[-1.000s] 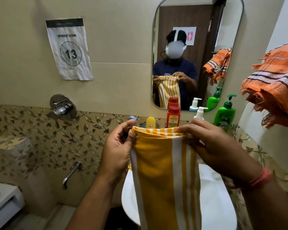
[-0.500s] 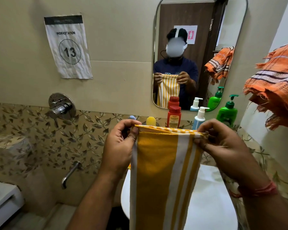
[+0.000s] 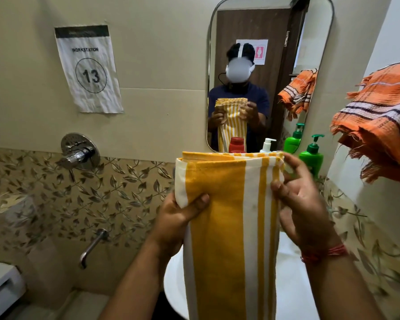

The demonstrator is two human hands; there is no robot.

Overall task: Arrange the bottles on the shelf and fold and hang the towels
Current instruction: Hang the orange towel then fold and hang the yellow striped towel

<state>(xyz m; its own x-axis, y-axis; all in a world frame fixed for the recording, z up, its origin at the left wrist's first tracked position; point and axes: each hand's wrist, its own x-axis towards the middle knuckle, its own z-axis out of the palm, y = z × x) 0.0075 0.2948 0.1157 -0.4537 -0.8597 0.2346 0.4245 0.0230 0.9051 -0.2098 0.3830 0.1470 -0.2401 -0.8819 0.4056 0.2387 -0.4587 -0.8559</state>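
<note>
yellow-white striped towel (image 3: 229,204) — folded lengthwise

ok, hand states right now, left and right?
Left hand: grips the yellow striped towel.
Right hand: pinches the same towel's right edge.

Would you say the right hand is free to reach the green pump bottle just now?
Probably not yet: the right hand pinches the yellow striped towel, though the green pump bottle stands unobstructed close behind it.

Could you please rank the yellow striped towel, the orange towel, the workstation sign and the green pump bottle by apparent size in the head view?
1. yellow striped towel, though nearest the camera
2. orange towel, cut off by the frame edge
3. workstation sign
4. green pump bottle
</note>
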